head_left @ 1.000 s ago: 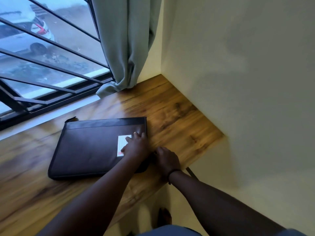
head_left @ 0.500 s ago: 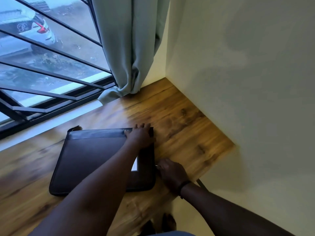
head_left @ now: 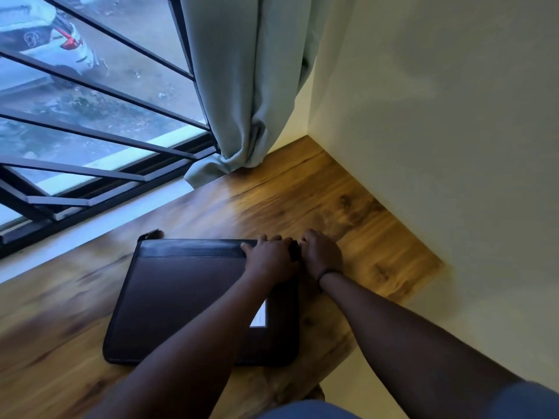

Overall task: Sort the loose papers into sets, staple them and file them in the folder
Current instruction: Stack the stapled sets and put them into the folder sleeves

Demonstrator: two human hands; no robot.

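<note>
Dark leather folder [head_left: 187, 300], flat on our wooden desk [head_left: 348, 201], long axis running away from us; our left hand [head_left: 270, 258] presses its far right corner, right hand [head_left: 322, 252] alongside, grip unclear.

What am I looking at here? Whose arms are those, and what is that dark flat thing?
The picture comes from a camera worn on a person's head, looking down, so the arms are that person's own. There is no machine here. The dark flat thing is a folder for papers, lying closed on a wooden table by a window with a curtain. A small white label shows on its cover. The left hand rests on the folder's far right corner. The right hand is at that same corner's edge, fingers curled, perhaps on the zip, but I cannot see what it holds. No loose papers are in view.
</note>
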